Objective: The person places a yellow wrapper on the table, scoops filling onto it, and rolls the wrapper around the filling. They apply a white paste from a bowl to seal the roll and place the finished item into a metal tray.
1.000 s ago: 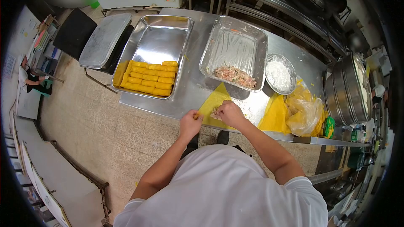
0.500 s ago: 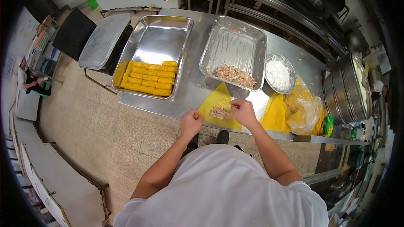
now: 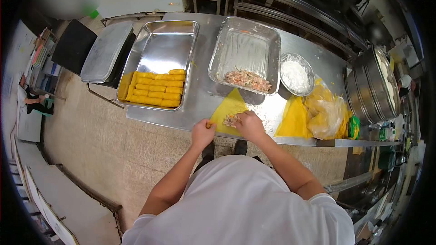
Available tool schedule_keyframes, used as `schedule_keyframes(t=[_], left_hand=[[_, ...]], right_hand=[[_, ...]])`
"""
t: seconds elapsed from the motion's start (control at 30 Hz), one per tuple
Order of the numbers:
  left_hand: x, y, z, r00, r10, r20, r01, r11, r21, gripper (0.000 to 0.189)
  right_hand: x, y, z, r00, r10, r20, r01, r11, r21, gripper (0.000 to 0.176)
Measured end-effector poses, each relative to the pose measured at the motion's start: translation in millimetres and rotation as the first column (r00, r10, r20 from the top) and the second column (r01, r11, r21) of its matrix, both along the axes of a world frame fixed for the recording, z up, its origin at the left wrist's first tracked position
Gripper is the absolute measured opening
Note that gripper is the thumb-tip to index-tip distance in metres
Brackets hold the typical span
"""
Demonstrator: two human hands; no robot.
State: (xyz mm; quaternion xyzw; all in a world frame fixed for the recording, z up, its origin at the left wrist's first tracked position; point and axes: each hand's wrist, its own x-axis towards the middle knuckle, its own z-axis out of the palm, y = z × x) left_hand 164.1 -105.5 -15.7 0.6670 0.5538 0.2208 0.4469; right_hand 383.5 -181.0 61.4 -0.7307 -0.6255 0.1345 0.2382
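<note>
Shaping the filling (image 3: 230,120) well calls for light, even pressure, keeping it compact and inside the edges of the yellow wrapper (image 3: 232,102), lower centre of the frame. The right hand (image 3: 250,127) has its fingers bunched at the filling's right end; grip unclear. The left hand (image 3: 202,135) is curled nearly closed at the wrapper's left edge; contents unclear. Count: two trays (image 3: 195,41) (image 3: 278,47), one bowl (image 3: 310,67), one spread wrapper; tightly packed rolls (image 3: 156,88), centre-left, exact number unclear.

Wrapper (image 3: 232,102): looked smooth, matt
Tray (image 3: 165,54): was glossy, smooth metal
Worktable (image 3: 202,47): was metal, softly shiny
Bag (image 3: 324,124): looked crinkled, glossy plastic
</note>
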Motion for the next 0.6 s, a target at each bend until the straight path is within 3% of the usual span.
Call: schedule_keyframes(t=[0.07,0.17,0.27,0.37,0.47,0.6], left_hand=[[0.2,0.2,2.6,1.000,-0.005,0.001,0.005,1.000,-0.009,0.018],[-1.7,1.4,-3.8,1.000,0.009,0.002,-0.009,1.000,-0.017,0.019],[-1.5,-0.6,-4.7,1.000,0.012,0.001,-0.012,1.000,-0.029,0.019],[-3.3,-1.1,-6.6,1.000,0.018,0.013,-0.018,1.000,-0.018,0.019],[-1.8,-0.7,1.3,0.999,0.046,0.021,-0.044,0.994,-0.097,0.023],[-0.8,2.4,4.7,0.998,0.058,0.000,-0.058,0.986,-0.157,0.025]], right_hand=[[0.2,6.7,-20.5,0.990,0.077,0.121,-0.075,0.997,-0.014,0.013],[7.2,15.6,-23.2,0.974,0.141,0.175,-0.096,0.965,-0.243,0.013],[14.2,20.7,-12.1,0.992,0.047,0.121,-0.006,0.948,-0.318,0.015],[22.3,22.2,3.5,0.998,0.015,-0.067,-0.036,0.947,-0.320,0.017],[9.6,21.0,4.3,0.988,0.149,0.041,-0.143,0.982,-0.126,0.017],[5.8,31.8,-9.4,0.978,0.158,0.138,-0.116,0.954,-0.276,0.017]])
